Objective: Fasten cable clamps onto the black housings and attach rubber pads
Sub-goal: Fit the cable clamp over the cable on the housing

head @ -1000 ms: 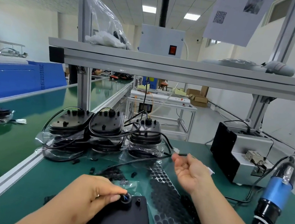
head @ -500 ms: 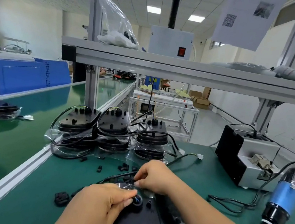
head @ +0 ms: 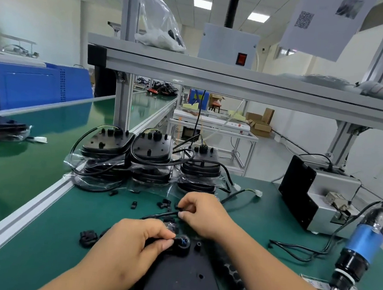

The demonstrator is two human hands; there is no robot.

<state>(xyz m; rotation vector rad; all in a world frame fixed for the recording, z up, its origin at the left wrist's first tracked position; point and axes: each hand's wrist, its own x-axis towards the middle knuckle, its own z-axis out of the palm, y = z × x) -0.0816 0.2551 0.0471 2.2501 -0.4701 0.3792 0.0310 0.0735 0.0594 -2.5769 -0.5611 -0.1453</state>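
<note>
A flat black housing (head: 184,284) lies on the green table right in front of me. My left hand (head: 131,245) holds its far end, with the thumb and fingers pinching the round black cable boss (head: 182,244). Just beyond it my right hand (head: 204,214) pinches a small black cable clamp (head: 179,208) from the loose clamps (head: 164,203) scattered on the mat. A sheet of black rubber pads (head: 231,271) lies under my right forearm, mostly hidden.
Three stacks of black housings (head: 151,154) with cables sit in clear plastic at the back. A blue electric screwdriver (head: 362,247) hangs at the right, beside a grey and black machine (head: 315,197). An aluminium rail (head: 23,211) edges the table on the left.
My right hand came back from the cable end at the right, dropped to the loose clamps and now pinches one. My left hand stayed on the housing's boss.
</note>
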